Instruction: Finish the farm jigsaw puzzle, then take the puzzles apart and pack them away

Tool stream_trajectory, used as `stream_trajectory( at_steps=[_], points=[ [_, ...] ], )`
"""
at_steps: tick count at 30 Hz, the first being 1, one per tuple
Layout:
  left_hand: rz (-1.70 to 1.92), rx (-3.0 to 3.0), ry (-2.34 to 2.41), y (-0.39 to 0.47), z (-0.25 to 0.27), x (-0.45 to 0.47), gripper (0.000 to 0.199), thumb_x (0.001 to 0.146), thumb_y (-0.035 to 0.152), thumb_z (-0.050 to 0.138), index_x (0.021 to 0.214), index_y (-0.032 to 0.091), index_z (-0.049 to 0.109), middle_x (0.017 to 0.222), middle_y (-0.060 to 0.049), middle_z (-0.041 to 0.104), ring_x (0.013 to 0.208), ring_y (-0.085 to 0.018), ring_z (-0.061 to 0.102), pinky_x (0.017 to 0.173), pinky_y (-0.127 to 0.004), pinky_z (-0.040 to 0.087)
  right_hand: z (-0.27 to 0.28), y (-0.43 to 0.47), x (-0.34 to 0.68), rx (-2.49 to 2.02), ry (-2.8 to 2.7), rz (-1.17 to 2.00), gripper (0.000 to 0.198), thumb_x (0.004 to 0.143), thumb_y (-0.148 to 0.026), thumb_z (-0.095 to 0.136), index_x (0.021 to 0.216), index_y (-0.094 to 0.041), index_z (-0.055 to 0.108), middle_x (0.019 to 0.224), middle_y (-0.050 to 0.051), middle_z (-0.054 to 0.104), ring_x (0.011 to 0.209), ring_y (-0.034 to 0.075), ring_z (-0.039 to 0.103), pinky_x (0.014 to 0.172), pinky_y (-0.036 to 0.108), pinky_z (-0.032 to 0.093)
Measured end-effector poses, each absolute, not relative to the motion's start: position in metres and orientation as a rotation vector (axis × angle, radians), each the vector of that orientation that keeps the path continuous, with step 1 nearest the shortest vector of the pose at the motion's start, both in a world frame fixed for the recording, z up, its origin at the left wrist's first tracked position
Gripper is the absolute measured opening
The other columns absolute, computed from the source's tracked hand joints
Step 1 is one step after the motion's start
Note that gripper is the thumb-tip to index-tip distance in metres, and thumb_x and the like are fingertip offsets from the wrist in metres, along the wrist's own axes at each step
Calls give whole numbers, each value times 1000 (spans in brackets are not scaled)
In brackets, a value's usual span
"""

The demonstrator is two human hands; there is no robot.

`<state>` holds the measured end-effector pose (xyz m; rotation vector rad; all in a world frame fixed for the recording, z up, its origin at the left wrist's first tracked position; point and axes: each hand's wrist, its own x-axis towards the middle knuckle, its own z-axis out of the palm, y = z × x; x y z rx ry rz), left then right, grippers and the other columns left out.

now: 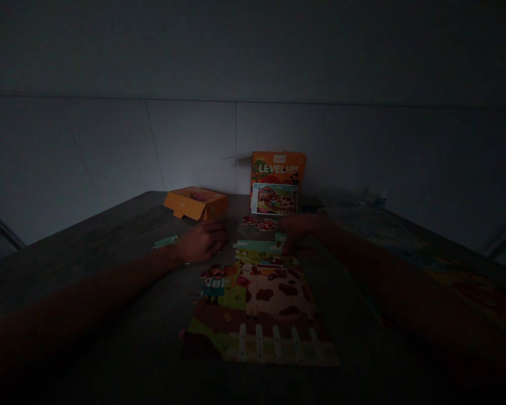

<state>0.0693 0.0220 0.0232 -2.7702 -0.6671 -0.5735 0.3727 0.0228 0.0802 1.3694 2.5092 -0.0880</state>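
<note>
The room is dim, with one pale, panelled wall (pixel 194 140) behind a grey surface (pixel 122 236). One puzzle (pixel 274 292) lies on the surface, nearest the person, partly joined; it shows one cow, one figure in a hat and five white fence posts, and its left edge is uneven.

Two boxes are beyond the puzzle. The upright box (pixel 278 167), lettered "LEVEL UP!", stands straight behind it near the wall, and one card (pixel 276 199) stands in front of that box, covering its lower part. The flat box (pixel 200 197) lies behind and left of the puzzle, its end flap open.

One pile (pixel 259 223) of pieces sits between the puzzle and the card, too dark to count. A green piece (pixel 166 242), perhaps more than one, lies left of the puzzle.

The left hand (pixel 204 241) rests just left of the puzzle's far edge, fingers curled; whether its grip holds anything cannot be told. The right hand (pixel 297 228) is at the puzzle's far right corner and hides part of it; its grip is too blurred to tell. The right forearm (pixel 375 275) blocks some of the surface right of the puzzle, with a colourful sheet (pixel 459 275) beyond.
</note>
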Motion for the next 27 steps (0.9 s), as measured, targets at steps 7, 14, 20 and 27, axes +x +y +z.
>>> stream_trajectory(
  at_steps=[7,14,20,27],
  points=[
    [-565,-2870,-631,22,20,71,28,96,21,39,104,15,66,104,-10,66,103,-22,59,94,-37,46,83,17,352,1213,2865,-248,35,81,-31,65,112,-14,62,111,9,67,95,22,62,77,26,44],
    [-573,-2712,-949,16,23,75,28,97,23,36,109,12,59,98,-12,65,93,-23,61,83,-36,50,20,12,312,1491,3263,-375,26,87,-33,60,103,-12,65,100,9,68,89,21,61,78,30,43],
    [-546,-2653,-904,18,22,78,26,97,23,36,107,15,59,93,-10,64,91,-22,60,84,-34,48,10,9,308,1383,3404,-441,45,89,-25,55,134,-21,53,127,10,61,114,24,57,96,35,42],
    [-655,-2543,-926,13,27,74,25,94,21,41,104,13,62,91,-13,64,94,-26,57,86,-39,48,15,4,309,1363,3411,-298,41,91,-25,54,131,-19,56,124,11,63,111,23,59,97,35,42]
  ],
)
